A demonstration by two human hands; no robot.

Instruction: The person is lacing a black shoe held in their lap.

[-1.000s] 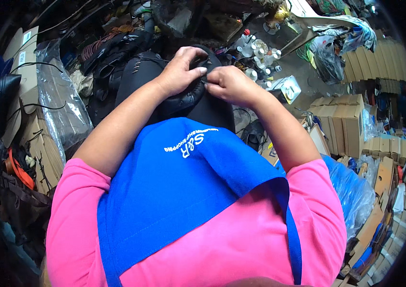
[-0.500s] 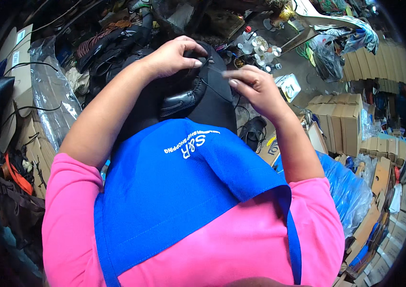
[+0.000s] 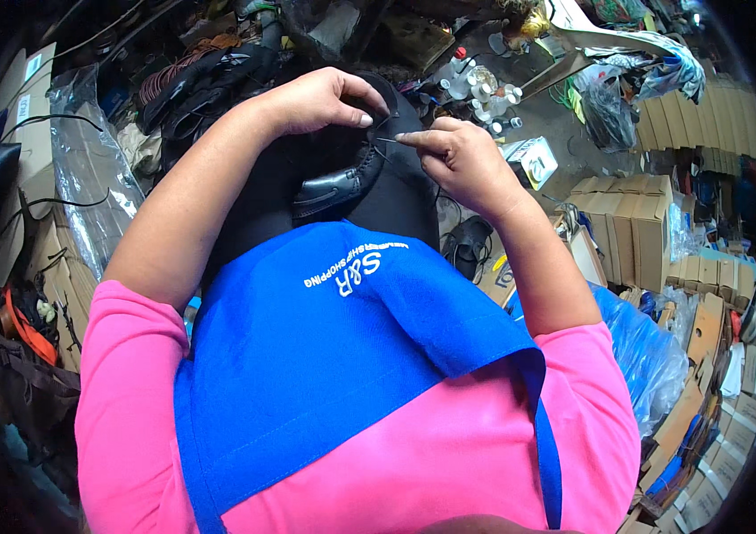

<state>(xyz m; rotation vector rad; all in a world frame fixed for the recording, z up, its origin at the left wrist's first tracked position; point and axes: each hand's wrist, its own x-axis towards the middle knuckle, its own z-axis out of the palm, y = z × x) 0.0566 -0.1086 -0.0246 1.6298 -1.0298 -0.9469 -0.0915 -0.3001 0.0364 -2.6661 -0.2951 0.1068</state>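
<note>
A black leather shoe [image 3: 335,194] rests on my dark-clothed lap, with a row of stitches along its upper edge. My left hand [image 3: 329,102] curls over the far part of the shoe, thumb and fingers gripping near its opening. Just right of it, my right hand [image 3: 458,158] pinches a thin metal needle [image 3: 387,140] between thumb and forefinger. The needle's free end points at the shoe's stitched edge; whether it touches the leather I cannot tell. Dark thread is hard to make out against the black cloth. A blue apron [image 3: 333,356] covers my front.
Dark shoes and straps [image 3: 204,102] pile up at the far left beside a clear plastic sheet [image 3: 93,169]. Several small bottles [image 3: 485,89] stand beyond my right hand. Cardboard boxes [image 3: 632,222] and a blue plastic bag [image 3: 636,356] lie to the right.
My right hand has moved left and slightly forward, bringing the needle closer to the shoe. My left hand keeps its hold in nearly the same place.
</note>
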